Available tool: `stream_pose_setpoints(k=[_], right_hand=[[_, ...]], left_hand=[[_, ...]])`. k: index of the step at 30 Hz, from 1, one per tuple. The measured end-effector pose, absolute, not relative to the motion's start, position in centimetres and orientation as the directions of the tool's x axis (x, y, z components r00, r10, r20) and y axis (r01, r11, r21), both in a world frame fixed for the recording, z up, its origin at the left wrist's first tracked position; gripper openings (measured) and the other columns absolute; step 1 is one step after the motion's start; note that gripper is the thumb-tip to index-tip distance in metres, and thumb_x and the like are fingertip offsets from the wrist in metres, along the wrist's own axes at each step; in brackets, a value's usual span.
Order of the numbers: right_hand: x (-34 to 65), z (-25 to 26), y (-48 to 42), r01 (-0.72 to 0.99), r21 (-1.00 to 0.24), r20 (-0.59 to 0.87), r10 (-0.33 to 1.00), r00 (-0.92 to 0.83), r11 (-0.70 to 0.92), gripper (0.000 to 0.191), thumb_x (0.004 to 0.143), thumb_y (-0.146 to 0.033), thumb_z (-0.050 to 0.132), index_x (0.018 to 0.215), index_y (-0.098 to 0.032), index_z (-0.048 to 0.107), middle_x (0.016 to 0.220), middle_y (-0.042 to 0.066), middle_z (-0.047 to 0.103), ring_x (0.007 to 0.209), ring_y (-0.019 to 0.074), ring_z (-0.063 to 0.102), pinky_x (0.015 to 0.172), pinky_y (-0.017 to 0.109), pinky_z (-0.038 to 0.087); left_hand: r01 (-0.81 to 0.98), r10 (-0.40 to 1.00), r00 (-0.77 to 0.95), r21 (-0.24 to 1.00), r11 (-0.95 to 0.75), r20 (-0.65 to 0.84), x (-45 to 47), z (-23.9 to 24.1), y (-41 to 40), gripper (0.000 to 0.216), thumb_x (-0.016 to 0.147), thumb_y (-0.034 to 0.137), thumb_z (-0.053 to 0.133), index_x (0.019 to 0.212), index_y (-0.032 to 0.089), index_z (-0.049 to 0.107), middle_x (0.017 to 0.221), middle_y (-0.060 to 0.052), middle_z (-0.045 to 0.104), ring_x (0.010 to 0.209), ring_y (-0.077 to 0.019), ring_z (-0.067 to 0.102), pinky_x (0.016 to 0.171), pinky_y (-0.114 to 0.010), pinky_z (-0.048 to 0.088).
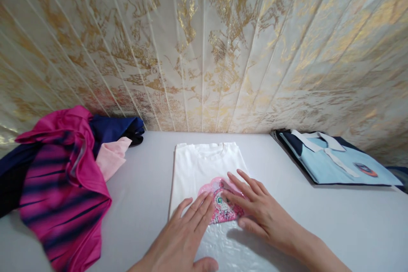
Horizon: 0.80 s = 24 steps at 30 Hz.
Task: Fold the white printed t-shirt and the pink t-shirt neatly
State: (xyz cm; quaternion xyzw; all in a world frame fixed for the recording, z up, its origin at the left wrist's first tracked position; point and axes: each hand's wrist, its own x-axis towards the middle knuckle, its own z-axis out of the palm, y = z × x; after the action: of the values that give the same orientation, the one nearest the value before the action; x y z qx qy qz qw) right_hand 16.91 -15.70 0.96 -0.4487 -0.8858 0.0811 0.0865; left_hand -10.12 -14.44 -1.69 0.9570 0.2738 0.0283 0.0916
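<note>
A folded white T-shirt (200, 165) with a pink printed picture (223, 208) lies in the middle of the white table (149, 178), collar toward the wall. My left hand (185, 233) lies flat and open on its lower left part, fingers stretched toward the print. My right hand (255, 208) rests open on the shirt's right side, fingertips on the print. Neither hand holds anything.
A heap of unfolded clothes (63, 187), pink-and-navy striped, dark blue and pale pink, fills the left side. A folded light blue polo shirt (338, 161) lies on a dark garment at the right. A gold-patterned panelled wall (204, 51) stands behind the table.
</note>
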Motion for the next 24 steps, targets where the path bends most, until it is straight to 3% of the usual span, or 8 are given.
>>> stream_pose_setpoints(k=[3, 5, 8, 10, 13, 17, 22, 24], right_hand=[[16.9, 1.5, -16.2, 0.721, -0.295, 0.049, 0.764, -0.644, 0.627, 0.058, 0.093, -0.057, 0.044, 0.146, -0.032, 0.036, 0.158, 0.003, 0.018, 0.144, 0.0329, 0.016, 0.110, 0.052, 0.030], [16.8, 1.9, -16.4, 0.686, -0.369, 0.076, 0.756, -0.650, 0.627, 0.048, 0.096, -0.051, 0.044, 0.139, -0.031, 0.047, 0.155, 0.004, 0.030, 0.140, 0.0295, 0.028, 0.109, 0.047, 0.033], [16.2, 2.0, -16.2, 0.706, -0.493, 0.189, 0.855, -0.483, 0.508, 0.032, 0.100, -0.038, 0.039, 0.118, -0.026, 0.062, 0.130, 0.008, 0.056, 0.118, 0.0245, 0.050, 0.097, 0.040, 0.044], [15.5, 1.9, -15.8, 0.704, -0.565, 0.218, 0.900, -0.377, 0.431, 0.025, 0.099, -0.034, 0.042, 0.105, -0.024, 0.064, 0.107, 0.008, 0.063, 0.100, 0.0223, 0.055, 0.086, 0.038, 0.047], [14.0, 1.4, -15.1, 0.713, -0.580, 0.194, 0.917, -0.348, 0.393, 0.011, 0.090, -0.032, 0.060, 0.093, -0.021, 0.060, 0.090, 0.005, 0.062, 0.085, 0.0214, 0.054, 0.079, 0.037, 0.045], [12.5, 0.7, -14.4, 0.776, -0.516, 0.151, 0.930, -0.335, 0.363, 0.025, 0.075, -0.032, 0.076, 0.087, -0.021, 0.058, 0.087, 0.002, 0.061, 0.080, 0.0208, 0.051, 0.073, 0.034, 0.040], [12.6, 0.3, -13.3, 0.774, -0.574, 0.113, 0.962, -0.251, 0.269, 0.011, 0.080, -0.013, 0.063, 0.080, -0.021, 0.056, 0.073, -0.002, 0.059, 0.071, 0.0160, 0.052, 0.067, 0.028, 0.037], [12.7, 0.4, -13.2, 0.757, -0.596, 0.117, 0.962, -0.248, 0.268, 0.009, 0.083, -0.013, 0.059, 0.081, -0.021, 0.055, 0.074, -0.001, 0.060, 0.070, 0.0154, 0.053, 0.066, 0.027, 0.037]], left_hand=[[0.502, 0.520, 0.853, 0.216, -0.838, 0.036, -10.4, -1.4, -14.2, 0.085, 0.092, 0.064, 0.040, 0.152, 0.018, 0.001, 0.156, -0.012, 0.017, 0.143, -0.0282, 0.022, 0.112, -0.048, 0.025], [0.499, 0.526, 0.847, 0.231, -0.836, 0.076, -10.4, -1.3, -14.1, 0.080, 0.094, 0.059, 0.041, 0.153, 0.019, 0.004, 0.156, -0.012, 0.020, 0.142, -0.0277, 0.024, 0.111, -0.047, 0.027], [0.526, 0.558, 0.822, 0.227, -0.820, 0.110, -10.0, -1.0, -13.9, 0.064, 0.098, 0.041, 0.044, 0.152, 0.018, 0.017, 0.155, -0.011, 0.024, 0.142, -0.0252, 0.025, 0.109, -0.044, 0.032], [0.551, 0.584, 0.801, 0.219, -0.805, 0.129, -9.4, -0.7, -13.6, 0.055, 0.098, 0.029, 0.043, 0.149, 0.017, 0.025, 0.155, -0.009, 0.026, 0.142, -0.0232, 0.025, 0.109, -0.042, 0.033], [0.573, 0.608, 0.777, 0.216, -0.791, 0.164, -8.2, -0.6, -12.8, 0.049, 0.099, 0.027, 0.041, 0.146, 0.016, 0.031, 0.154, -0.009, 0.029, 0.142, -0.0218, 0.025, 0.110, -0.042, 0.031], [0.590, 0.620, 0.770, 0.203, -0.781, 0.148, -7.3, -1.0, -11.8, 0.048, 0.100, 0.032, 0.041, 0.144, 0.014, 0.035, 0.153, -0.010, 0.032, 0.142, -0.0226, 0.024, 0.109, -0.042, 0.031], [0.604, 0.626, 0.777, 0.199, -0.771, 0.069, -7.2, -1.1, -11.4, 0.049, 0.099, 0.031, 0.042, 0.144, 0.014, 0.035, 0.154, -0.010, 0.028, 0.142, -0.0241, 0.024, 0.109, -0.044, 0.032], [0.604, 0.625, 0.778, 0.205, -0.770, 0.056, -7.2, -0.9, -11.4, 0.049, 0.100, 0.031, 0.040, 0.145, 0.014, 0.034, 0.154, -0.010, 0.026, 0.143, -0.0237, 0.023, 0.109, -0.043, 0.032]])
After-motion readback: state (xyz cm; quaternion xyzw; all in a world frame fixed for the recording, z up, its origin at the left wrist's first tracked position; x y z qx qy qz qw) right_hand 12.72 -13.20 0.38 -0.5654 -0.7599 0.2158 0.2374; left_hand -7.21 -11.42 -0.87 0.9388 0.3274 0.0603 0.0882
